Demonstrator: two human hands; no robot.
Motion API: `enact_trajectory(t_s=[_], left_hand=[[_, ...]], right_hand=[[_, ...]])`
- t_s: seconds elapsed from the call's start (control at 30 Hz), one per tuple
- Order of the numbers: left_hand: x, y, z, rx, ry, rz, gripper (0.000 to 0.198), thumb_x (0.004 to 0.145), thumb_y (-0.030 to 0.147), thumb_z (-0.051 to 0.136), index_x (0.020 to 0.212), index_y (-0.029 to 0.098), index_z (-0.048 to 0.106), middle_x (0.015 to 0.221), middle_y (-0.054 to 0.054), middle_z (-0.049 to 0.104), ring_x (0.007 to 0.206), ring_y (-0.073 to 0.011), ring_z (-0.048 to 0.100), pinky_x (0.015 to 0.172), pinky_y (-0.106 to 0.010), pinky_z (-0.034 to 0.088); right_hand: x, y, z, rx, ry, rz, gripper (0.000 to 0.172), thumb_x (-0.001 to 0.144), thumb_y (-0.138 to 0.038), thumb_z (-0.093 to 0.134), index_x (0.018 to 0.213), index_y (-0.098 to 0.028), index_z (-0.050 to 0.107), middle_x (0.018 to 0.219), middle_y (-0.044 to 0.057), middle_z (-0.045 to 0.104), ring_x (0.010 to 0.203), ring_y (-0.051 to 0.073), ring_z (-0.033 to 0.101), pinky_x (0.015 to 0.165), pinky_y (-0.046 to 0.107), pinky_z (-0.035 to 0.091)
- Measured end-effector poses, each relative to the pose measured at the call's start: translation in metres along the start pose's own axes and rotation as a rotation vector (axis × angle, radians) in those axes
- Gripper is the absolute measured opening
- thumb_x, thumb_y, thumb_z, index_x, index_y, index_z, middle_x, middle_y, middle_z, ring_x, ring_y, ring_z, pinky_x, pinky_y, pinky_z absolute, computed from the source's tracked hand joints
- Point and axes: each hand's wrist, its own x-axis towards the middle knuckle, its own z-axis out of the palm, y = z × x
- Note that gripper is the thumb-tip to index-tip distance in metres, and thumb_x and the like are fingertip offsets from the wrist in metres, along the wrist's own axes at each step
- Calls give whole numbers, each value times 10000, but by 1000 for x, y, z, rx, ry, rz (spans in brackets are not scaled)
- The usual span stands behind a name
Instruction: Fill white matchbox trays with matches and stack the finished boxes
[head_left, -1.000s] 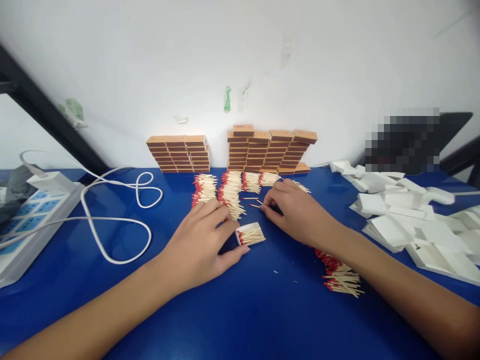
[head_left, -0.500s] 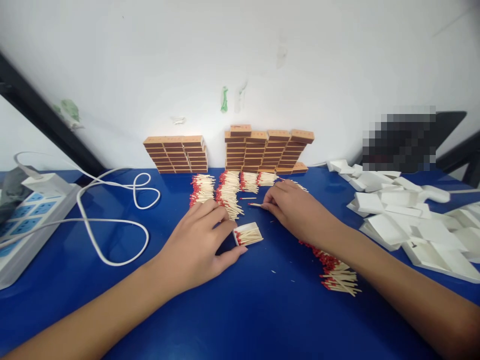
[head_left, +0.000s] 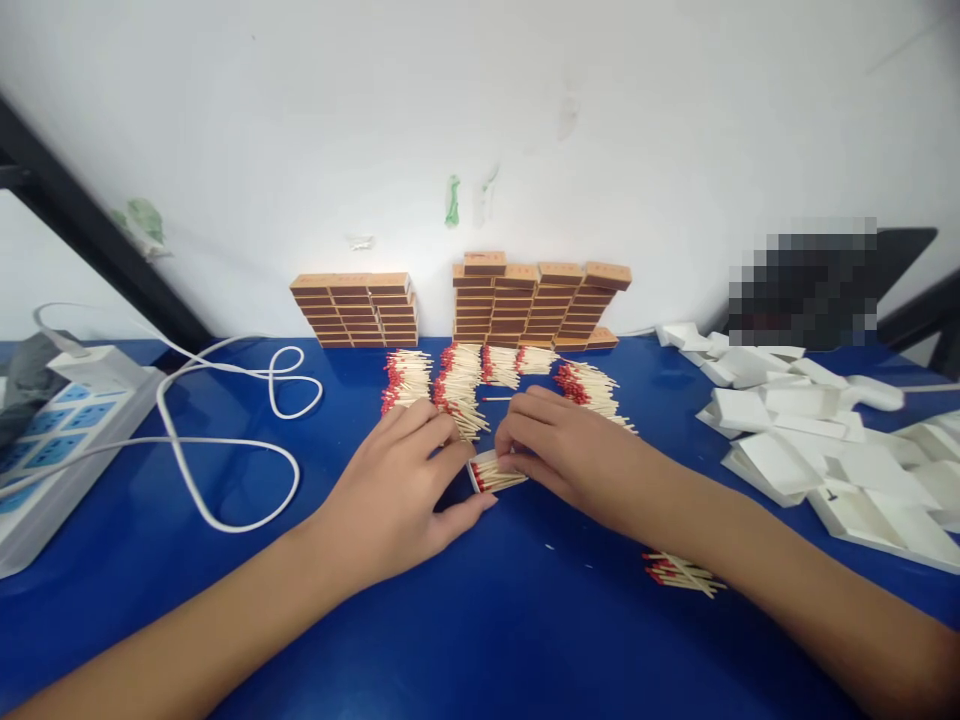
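Observation:
A small white tray (head_left: 474, 478) with red-headed matches (head_left: 495, 474) inside lies on the blue table. My left hand (head_left: 420, 480) holds the tray at its left end, thumb at the near edge and fingers at the far side. My right hand (head_left: 551, 440) is over the tray's right end, fingertips pinched together down at the matches; whatever they pinch is hidden. One loose match (head_left: 495, 400) lies just beyond the hands. Behind them, piles of matches (head_left: 459, 385) stand in rows, with another pile (head_left: 592, 388) beyond my right hand.
Stacked matchboxes (head_left: 356, 310) and a second, wider stack (head_left: 514, 305) stand against the wall. Many white empty trays (head_left: 795, 410) are heaped at the right. A power strip (head_left: 75, 430) and white cable (head_left: 180, 470) lie at the left. More matches (head_left: 682, 573) lie beneath my right forearm.
My right hand has moved left and nearer from the loose matches to the tray, uncovering the pile behind it. The match at its fingertips is no longer visible. My left hand stays on the tray.

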Motion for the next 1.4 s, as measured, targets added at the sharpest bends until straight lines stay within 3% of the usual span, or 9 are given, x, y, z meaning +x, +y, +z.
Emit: enact_trajectory(t_s=[0.17,0.27,0.5,0.7,0.87,1.4], left_hand=[[-1,1,0,-26,6,13,252,1000,377,757,1076,136,758,989,-85,700,993,-268,634,897,-440,535],[-1,2,1,-35,-14,6,263,1002,385,754,1084,135,762,992,-88,698,999,-275,635,905,-452,541],[-1,2,2,-42,-23,0,253,1004,376,749,1079,135,766,989,-90,692,995,-278,634,896,-464,551],[-2,2,4,-36,-23,12,263,1002,392,750,1074,140,763,987,-97,685,1000,-286,634,903,-471,548],[-2,3,3,-39,-21,11,262,1001,389,751,1075,138,764,993,-94,690,995,-281,635,901,-462,545],[-1,2,3,-37,-14,12,260,1009,394,743,1067,140,760,983,-84,695,974,-267,625,887,-448,536]], right_hand=[[3,33,4,-58,191,115,78,1066,-240,621,1048,-212,691,1043,108,696,1007,283,613,909,435,513],[7,47,11,-109,193,125,138,1045,-283,664,1134,-194,719,1060,128,698,1021,308,591,946,480,499],[17,49,21,-134,169,161,131,1032,-221,640,906,-191,660,954,113,683,957,287,558,885,433,465],[19,56,23,-169,266,260,87,998,-264,704,969,-204,649,976,109,693,970,297,578,878,422,466],[23,55,23,-178,195,294,183,1026,-224,652,846,-208,625,895,100,683,924,287,577,854,414,446],[15,57,13,-144,91,213,164,1049,-234,632,889,-199,638,918,107,664,936,291,568,838,407,442]])
